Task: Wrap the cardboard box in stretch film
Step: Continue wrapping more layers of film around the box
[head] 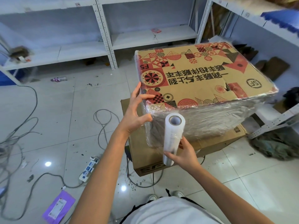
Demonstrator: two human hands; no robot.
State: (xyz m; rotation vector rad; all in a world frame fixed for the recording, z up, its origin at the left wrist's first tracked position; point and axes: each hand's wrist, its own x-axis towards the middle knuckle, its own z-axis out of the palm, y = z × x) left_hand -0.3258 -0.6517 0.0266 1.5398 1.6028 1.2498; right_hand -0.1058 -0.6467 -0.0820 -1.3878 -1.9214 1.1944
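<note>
Printed cardboard box: tan, with red and black geometric motifs, a line of large black characters and a round logo on its top face. A small tear shows in the top near the right edge. Clear stretch film covers the near side face in wrinkled, shiny layers and wraps round the corners. The box sits tilted on a plain brown carton on the tiled floor, in front of white metal shelving. Its long axis runs left to right, angled away toward the right.

Film roll: white, on a hollow core, held nearly upright against the near face of the box, open core end up and facing the camera.

Right hand: fingers and thumb curled round the lower part of the roll, grasping it.

Left hand: at the near left corner of the box, fingers straight and spread on the top edge, thumb against the filmed side; pressing, not clenched.

On the floor: a power strip, loose grey cables, a purple mailer bag.
</note>
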